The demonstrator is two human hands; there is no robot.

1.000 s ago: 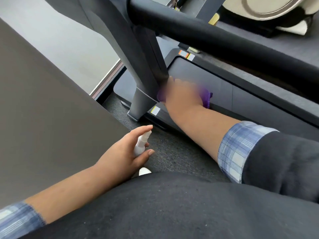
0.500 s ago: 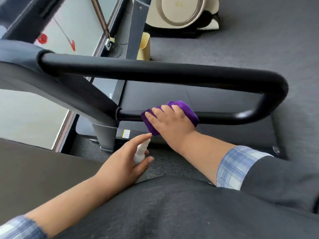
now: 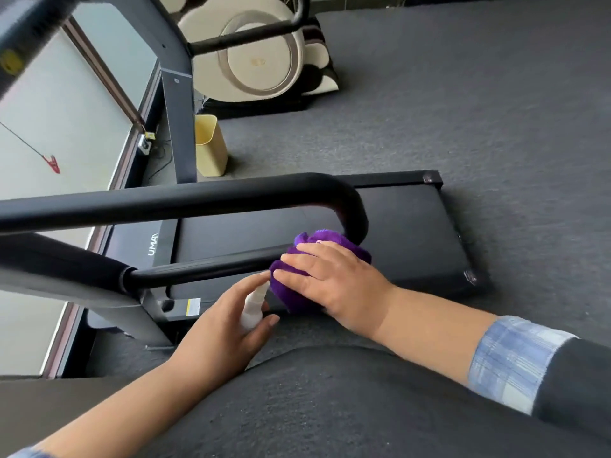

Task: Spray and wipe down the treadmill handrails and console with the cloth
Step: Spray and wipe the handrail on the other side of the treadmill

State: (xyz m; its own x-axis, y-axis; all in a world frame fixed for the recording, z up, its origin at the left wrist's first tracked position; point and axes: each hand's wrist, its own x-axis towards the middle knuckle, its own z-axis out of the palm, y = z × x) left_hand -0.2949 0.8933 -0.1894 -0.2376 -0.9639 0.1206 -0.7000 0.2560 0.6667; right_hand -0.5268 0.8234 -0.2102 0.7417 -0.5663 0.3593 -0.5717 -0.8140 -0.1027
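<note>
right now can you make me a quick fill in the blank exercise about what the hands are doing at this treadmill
1. The right hand presses a cloth of the colour ____ against the lower handrail.
2. The left hand holds a white ____ bottle.
3. On the floor past the treadmill's upright stands a pale ____ bin.

Missing words: purple; spray; yellow

spray bottle [image 3: 254, 305]: body mostly hidden inside the left hand [image 3: 221, 328]
purple cloth [image 3: 309, 259]: covers the lower handrail [image 3: 201, 268] near its bend
console [image 3: 20, 41]: blurred, cut off at top left
</note>
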